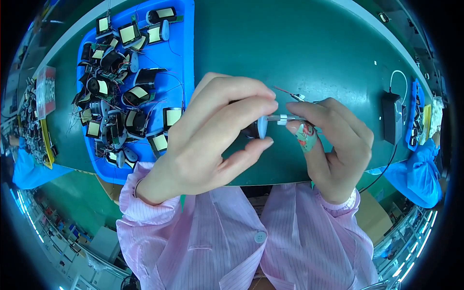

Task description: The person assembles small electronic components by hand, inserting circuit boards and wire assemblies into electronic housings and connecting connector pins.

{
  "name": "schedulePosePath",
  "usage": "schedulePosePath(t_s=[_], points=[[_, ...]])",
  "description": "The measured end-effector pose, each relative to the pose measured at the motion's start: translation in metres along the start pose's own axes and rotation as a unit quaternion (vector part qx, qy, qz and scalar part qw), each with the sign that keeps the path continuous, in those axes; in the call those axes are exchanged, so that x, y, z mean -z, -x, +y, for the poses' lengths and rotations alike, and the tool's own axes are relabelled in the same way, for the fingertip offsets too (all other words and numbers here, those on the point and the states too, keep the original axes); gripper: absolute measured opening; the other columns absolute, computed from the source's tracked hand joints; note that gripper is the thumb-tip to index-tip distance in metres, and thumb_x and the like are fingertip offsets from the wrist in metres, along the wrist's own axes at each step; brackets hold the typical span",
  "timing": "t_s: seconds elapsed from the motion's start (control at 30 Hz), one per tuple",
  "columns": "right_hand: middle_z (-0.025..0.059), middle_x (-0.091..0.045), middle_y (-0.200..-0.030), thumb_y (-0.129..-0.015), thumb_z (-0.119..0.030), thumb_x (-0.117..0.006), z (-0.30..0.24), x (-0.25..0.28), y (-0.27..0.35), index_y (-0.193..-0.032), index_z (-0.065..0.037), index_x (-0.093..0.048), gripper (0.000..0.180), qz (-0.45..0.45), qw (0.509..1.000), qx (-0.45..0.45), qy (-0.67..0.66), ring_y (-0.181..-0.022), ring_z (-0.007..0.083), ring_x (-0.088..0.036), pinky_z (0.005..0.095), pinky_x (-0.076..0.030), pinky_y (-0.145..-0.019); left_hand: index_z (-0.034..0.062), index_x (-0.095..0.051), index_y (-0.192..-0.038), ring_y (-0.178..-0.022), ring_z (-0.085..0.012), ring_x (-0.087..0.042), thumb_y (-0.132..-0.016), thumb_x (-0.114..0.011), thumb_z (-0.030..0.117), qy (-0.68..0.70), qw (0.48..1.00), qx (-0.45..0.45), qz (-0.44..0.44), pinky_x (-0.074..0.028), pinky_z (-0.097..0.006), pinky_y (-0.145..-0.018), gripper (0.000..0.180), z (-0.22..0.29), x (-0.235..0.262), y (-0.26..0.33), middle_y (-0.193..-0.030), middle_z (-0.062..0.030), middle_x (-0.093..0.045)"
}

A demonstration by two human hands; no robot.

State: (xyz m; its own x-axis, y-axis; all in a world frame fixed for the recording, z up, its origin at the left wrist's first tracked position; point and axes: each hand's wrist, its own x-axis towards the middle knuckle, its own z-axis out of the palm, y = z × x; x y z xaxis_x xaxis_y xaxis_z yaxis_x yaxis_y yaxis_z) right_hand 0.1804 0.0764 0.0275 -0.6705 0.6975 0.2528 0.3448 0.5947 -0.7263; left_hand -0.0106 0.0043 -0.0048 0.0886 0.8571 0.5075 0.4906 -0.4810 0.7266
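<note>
My left hand is closed round a small black housing with a pale grey rim; the fingers hide most of it. My right hand pinches a slim clear tube with a white collar between thumb and forefinger. The tube's left end meets the grey rim; whether it sits inside or only touches, I cannot tell. Thin red and dark wires stick out above the right fingertips. A patterned bandage wraps my right thumb.
A blue tray at left holds several black housings with cream pads and loose wires. On the green table, a black box with a white cable stands at right. Blue sleeves show at the left edge and more blue fabric at right.
</note>
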Motion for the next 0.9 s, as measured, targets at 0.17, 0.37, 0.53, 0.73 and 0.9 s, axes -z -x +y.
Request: schedulePosePath(t_s=[0.17, 0.37, 0.53, 0.73, 0.9], points=[[0.0064, -0.052, -0.064, -0.059, 0.005, -0.066, 0.011, -0.003, -0.003, -0.082, 0.001, -0.064, 0.024, 0.022, 0.995, 0.084, 0.039, -0.051, 0.0211, -0.045, 0.0322, -0.035, -0.044, -0.0043, -0.061, -0.104, -0.089, -0.0275, -0.064, -0.063, -0.081, -0.001, 0.017, 0.999, 0.025, 0.042, -0.053, -0.031, -0.071, 0.046, 0.004, -0.009, 0.004, -0.107, -0.0207, -0.061], [0.0067, -0.057, -0.064, -0.058, 0.000, -0.054, 0.012, -0.002, -0.004, -0.082, 0.001, -0.065, 0.026, -0.005, 0.994, 0.094, 0.064, -0.055, 0.0204, -0.044, 0.0304, -0.034, -0.050, -0.0042, -0.062, -0.104, -0.089, -0.0263, -0.065, -0.064, -0.082, 0.003, 0.066, 0.995, 0.077, -0.016, -0.053, -0.030, -0.072, 0.045, 0.009, 0.000, 0.001, -0.107, -0.0218, -0.062], [0.0065, -0.055, -0.063, -0.058, 0.000, -0.052, 0.012, -0.003, -0.006, -0.083, 0.001, -0.065, 0.028, 0.018, 0.994, 0.096, 0.051, -0.055, 0.0204, -0.044, 0.0304, -0.034, -0.050, -0.0049, -0.065, -0.102, -0.089, -0.0228, -0.064, -0.073, -0.073, 0.000, 0.222, 0.964, 0.145, -0.034, -0.052, -0.030, -0.076, 0.030, 0.004, 0.007, -0.001, -0.106, -0.0213, -0.063], [0.0068, -0.053, -0.062, -0.055, 0.001, -0.057, 0.009, -0.004, -0.006, -0.083, 0.000, -0.064, 0.028, 0.011, 0.995, 0.083, 0.046, -0.054, 0.0208, -0.042, 0.0316, -0.032, -0.049, -0.0076, -0.062, -0.108, -0.089, -0.0217, -0.064, -0.075, -0.071, 0.002, 0.282, 0.915, 0.283, 0.056, -0.052, -0.030, -0.079, 0.035, 0.020, 0.002, -0.003, -0.105, -0.0216, -0.063], [0.0065, -0.052, -0.062, -0.054, 0.003, -0.059, 0.013, 0.000, -0.007, -0.081, 0.000, -0.063, 0.028, -0.028, 0.995, 0.091, 0.035, -0.054, 0.0214, -0.041, 0.0326, -0.031, -0.049, -0.0081, -0.060, -0.109, -0.090, -0.0219, -0.063, -0.076, -0.073, 0.007, 0.263, 0.942, 0.207, 0.010, -0.050, -0.030, -0.079, 0.038, 0.005, 0.005, 0.004, -0.103, -0.0206, -0.064]])
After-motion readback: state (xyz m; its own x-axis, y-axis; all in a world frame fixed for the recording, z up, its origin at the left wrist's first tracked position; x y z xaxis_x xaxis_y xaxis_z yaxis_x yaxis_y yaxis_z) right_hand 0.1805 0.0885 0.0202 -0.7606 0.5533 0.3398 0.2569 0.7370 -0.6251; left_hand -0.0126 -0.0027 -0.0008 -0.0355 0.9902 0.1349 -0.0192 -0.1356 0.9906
